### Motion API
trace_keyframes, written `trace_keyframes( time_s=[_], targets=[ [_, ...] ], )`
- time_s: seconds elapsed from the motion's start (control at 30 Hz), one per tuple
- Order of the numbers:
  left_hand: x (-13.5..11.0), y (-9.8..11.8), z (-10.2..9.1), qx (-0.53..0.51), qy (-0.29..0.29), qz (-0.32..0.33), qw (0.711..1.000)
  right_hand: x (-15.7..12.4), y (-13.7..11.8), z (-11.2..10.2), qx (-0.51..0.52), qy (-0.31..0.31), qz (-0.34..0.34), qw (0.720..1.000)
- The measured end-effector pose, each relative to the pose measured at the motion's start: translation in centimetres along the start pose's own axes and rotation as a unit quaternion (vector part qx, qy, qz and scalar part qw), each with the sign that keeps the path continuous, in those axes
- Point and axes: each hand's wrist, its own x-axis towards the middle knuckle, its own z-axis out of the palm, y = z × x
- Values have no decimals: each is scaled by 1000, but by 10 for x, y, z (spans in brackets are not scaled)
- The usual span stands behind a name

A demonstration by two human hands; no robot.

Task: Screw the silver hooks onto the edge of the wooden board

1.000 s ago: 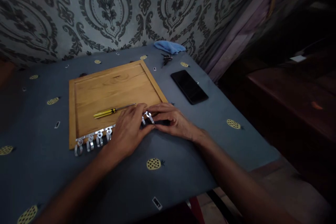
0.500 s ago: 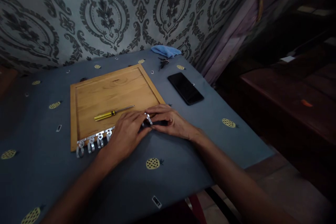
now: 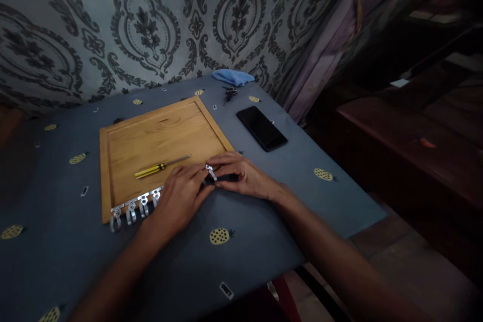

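A framed wooden board (image 3: 166, 131) lies on the table, with several shiny metal hooks (image 3: 143, 205) in a row along its near edge. A yellow-and-black screwdriver (image 3: 154, 169) rests on the board, its shaft pointing right. My left hand (image 3: 184, 191) is closed over the near edge, fingers on top and thumb below, covering part of the row. At the near right corner, my right hand (image 3: 245, 176) pinches a single metal hook (image 3: 211, 173) between thumb and fingers. The two hands almost meet there, and they hide where this hook touches the board.
To the right of the board lies a black phone (image 3: 261, 128). Behind it are a small dark object like keys (image 3: 230, 92) and a blue cloth (image 3: 233, 77) by the patterned wall. The table's blue pineapple-print cover (image 3: 264, 241) ends at the right and near edges.
The view has shifted slightly. Both hands stay at the board's near right corner, with the metal hook still between the right fingers.
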Motion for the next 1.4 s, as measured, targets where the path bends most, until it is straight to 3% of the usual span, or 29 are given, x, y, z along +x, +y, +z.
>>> trace_keyframes(
  time_s=[0.3,0.5,0.83,1.03,1.17,1.4],
  targets=[
    [0,-1,3,18,11,12,1000,-7,3,-8,60,47,26,997],
    [1,0,4,31,27,17,999,-8,4,-13,25,96,43,994],
    [4,4,4,44,47,33,997,-4,-3,-8,-78,42,23,996],
    [4,7,4,57,44,23,997,-3,-10,-3,-164,3,49,985],
    [4,8,6,71,39,14,997,-4,-11,-1,-160,-25,66,985],
    [4,10,8,66,53,9,996,-4,-18,-1,-112,-15,108,988]
  ],
)
